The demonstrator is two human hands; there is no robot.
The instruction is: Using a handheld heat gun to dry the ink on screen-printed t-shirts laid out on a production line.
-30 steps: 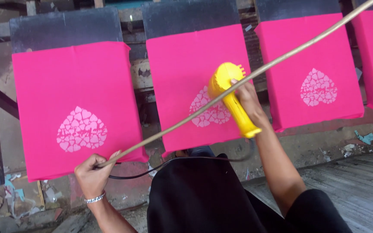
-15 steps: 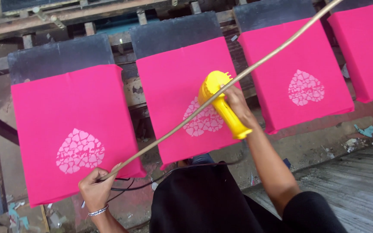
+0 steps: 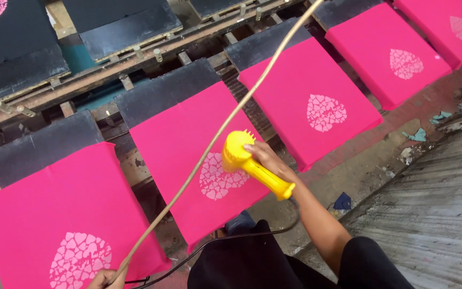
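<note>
Since half a second ago my view has swung left and tilted, so the row of pink cloths now runs up toward the right and my left hand (image 3: pixel 105 279) has slid to the bottom edge. Only its knuckles show there, cut off by the frame; the fingers look curled around the lower end of the thin cane (image 3: pixel 225 126), though I cannot make out the whole grip. That cane slants up and right, crosses in front of the dryer's head, and leaves the frame at the top.

My right hand (image 3: pixel 267 161) is closed around the handle of the yellow hair dryer (image 3: pixel 252 165). Its nozzle end points down at the white heart print (image 3: pixel 217 179) on the middle pink cloth (image 3: pixel 180 139), hiding part of that print. The dryer's black cord (image 3: pixel 209 243) drops from the handle and disappears behind my dark clothing. Pink cloths lie on the long worktop (image 3: pixel 348 176).
</note>
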